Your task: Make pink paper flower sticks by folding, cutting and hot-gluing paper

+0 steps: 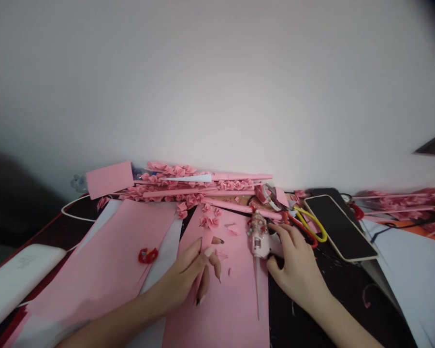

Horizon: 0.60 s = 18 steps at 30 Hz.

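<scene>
Right hand [293, 263] closes around a glue gun [261, 239] beside the pink sheet [221, 299]; left hand [195, 273], fingers loosely spread, presses that sheet. Risk: the nozzle could burn nearby fingertips [217, 241] or drip glue.

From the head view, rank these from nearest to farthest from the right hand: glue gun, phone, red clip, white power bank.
From the right hand:
1. Glue gun, touching its fingers, on its left.
2. Phone, to its right.
3. Red clip, past the left hand, on pink paper.
4. White power bank, far left edge.
</scene>
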{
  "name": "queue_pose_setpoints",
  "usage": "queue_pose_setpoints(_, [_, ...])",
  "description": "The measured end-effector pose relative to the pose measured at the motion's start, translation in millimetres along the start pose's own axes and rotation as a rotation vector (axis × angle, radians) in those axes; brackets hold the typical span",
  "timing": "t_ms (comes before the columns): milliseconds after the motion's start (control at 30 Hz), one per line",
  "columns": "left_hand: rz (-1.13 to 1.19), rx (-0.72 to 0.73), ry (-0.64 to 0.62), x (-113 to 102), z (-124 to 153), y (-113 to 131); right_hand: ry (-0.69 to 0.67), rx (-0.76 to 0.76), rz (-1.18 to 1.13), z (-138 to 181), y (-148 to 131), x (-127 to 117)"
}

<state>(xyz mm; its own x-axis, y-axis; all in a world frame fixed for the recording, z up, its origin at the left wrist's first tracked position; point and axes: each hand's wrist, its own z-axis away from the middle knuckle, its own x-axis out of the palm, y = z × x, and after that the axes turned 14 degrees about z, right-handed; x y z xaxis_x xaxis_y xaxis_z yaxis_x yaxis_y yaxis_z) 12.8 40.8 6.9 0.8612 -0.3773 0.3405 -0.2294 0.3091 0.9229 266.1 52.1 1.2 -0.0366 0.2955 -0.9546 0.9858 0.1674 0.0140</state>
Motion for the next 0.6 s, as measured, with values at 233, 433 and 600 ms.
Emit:
queue_pose_setpoints(233, [0.013,-0.025,0.19,-4.0,-2.3,2.1,-0.047,0.051,0.004,-0.8,0.4,1.9])
queue_pose_setpoints(433, [0.181,0.021,0.243,-6.9,-4.6,0.3,-0.102,0.069,-0.008,-1.8,6.5,8.3])
queue_pose_setpoints(600, [0.301,0.039,0.232,-8.2,-6.7,-2.3,-0.09,0.13,-0.147,-3.7,10.6,9.1])
